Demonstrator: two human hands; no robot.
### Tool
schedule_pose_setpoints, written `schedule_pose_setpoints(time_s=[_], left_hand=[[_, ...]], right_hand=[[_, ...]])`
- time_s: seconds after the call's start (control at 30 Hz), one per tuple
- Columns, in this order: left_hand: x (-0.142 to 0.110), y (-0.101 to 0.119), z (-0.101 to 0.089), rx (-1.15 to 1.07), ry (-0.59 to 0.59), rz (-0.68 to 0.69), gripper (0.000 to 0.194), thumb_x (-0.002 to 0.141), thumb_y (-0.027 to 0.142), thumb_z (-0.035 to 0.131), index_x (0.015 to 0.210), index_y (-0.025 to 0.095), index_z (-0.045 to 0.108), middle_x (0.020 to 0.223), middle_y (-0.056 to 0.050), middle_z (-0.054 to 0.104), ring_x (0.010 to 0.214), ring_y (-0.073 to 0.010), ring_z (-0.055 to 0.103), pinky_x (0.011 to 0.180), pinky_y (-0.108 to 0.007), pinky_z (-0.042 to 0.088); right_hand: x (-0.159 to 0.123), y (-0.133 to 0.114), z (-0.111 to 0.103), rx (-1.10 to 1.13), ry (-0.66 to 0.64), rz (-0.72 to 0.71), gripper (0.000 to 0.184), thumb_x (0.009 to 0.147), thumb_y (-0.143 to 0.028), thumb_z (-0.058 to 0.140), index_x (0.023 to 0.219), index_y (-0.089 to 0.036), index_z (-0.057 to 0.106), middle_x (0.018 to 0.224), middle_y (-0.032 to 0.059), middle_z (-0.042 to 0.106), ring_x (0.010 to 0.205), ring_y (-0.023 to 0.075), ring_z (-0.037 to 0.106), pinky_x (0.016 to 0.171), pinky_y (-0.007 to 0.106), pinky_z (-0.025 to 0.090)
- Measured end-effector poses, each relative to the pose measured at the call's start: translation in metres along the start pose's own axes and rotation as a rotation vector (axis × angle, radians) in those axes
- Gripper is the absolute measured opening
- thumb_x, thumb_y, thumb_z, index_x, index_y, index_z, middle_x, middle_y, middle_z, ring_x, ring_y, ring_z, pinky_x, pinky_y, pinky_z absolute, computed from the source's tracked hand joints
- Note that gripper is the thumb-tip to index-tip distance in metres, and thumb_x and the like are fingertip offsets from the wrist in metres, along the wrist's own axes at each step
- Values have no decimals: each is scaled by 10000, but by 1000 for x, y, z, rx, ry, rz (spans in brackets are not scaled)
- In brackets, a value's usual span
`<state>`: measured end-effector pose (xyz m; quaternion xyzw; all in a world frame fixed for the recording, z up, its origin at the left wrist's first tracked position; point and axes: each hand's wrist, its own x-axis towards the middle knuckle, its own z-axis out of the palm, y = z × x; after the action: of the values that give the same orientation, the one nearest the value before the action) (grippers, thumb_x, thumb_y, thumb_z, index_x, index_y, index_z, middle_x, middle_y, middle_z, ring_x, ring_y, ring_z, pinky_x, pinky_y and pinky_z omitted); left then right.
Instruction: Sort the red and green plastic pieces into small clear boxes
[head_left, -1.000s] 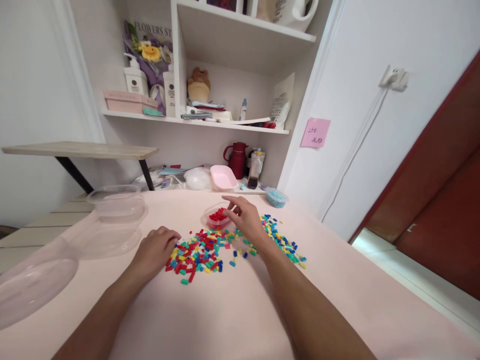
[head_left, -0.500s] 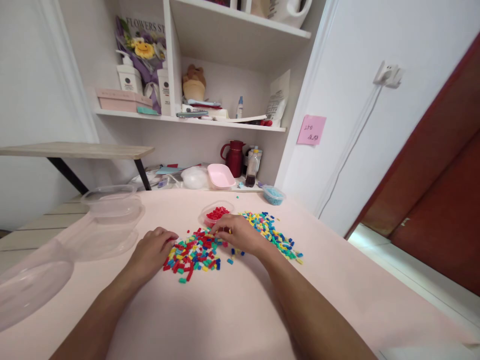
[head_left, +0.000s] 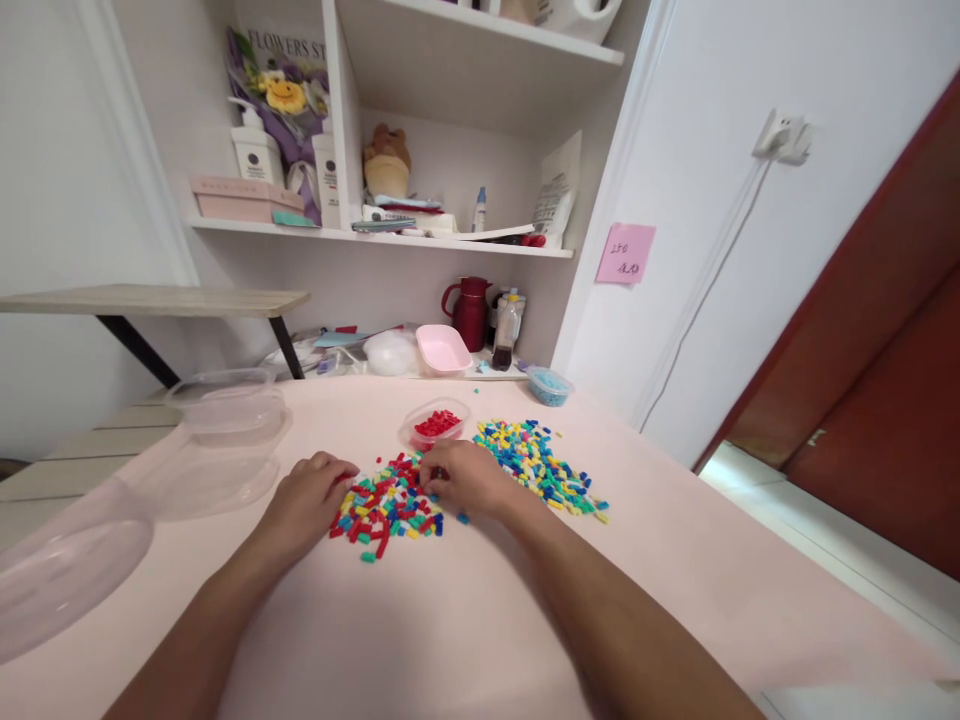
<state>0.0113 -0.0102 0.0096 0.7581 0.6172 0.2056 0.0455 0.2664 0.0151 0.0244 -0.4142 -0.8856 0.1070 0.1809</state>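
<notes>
A pile of small mixed bricks [head_left: 390, 505], red, yellow, green, white and blue, lies on the pink table between my hands. My left hand [head_left: 307, 500] rests at its left edge, fingers loosely bent and a gap beside the thumb, with nothing visible in it. At the pile's right side, the fingers of my right hand [head_left: 465, 475] are pinched together among the bricks; what they hold, if anything, is hidden. Just behind that hand stands a clear tub of red bricks [head_left: 437, 424]. A second pile of bricks [head_left: 540, 465], mostly yellow, blue and green, spreads to the right.
A tub of light blue pieces [head_left: 550, 386] stands at the back right. Clear plastic containers [head_left: 225, 410] line the table's left side, with a clear lid [head_left: 67, 580] nearer me. Behind the table are a pink basin [head_left: 444, 350], a red jug [head_left: 471, 315] and a bottle [head_left: 505, 335].
My right hand has moved slightly left and down, away from the red tub's front, and its fingers have closed in at the pile. My left hand stays nearly in place.
</notes>
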Motion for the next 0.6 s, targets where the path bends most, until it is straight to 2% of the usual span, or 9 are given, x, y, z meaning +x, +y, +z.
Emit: schedule_pose_setpoints(time_s=[0.23,0.33,0.47,0.6], left_hand=[[-3,3,-4,-4,-16,0,382,855,355,386,1033,239,705,1060,-79,653,982,-258,562,894,-396,441],[-4,3,-5,-4,-12,9,379,856,359,390,1030,242,706,1053,-80,652,980,-258,566,887,-394,445],[-5,2,-3,-7,1,23,374,855,363,397,1034,244,704,1047,-79,651,973,-254,570,883,-389,447],[-7,2,-3,-15,4,25,361,850,367,415,1036,259,705,1059,-73,650,983,-254,569,883,-389,448]], right_hand=[[-8,10,-18,93,89,98,112,782,-130,609,794,-214,683,802,-23,686,705,114,579,639,207,355],[-8,12,-19,135,148,73,116,790,-139,614,813,-216,697,824,-11,695,719,126,590,650,216,373],[-5,8,-8,102,82,-27,185,789,-179,655,944,-262,713,877,-9,702,781,147,604,670,234,378],[-3,4,1,7,32,1,218,746,-184,688,942,-279,691,821,-27,688,758,150,587,624,234,339]])
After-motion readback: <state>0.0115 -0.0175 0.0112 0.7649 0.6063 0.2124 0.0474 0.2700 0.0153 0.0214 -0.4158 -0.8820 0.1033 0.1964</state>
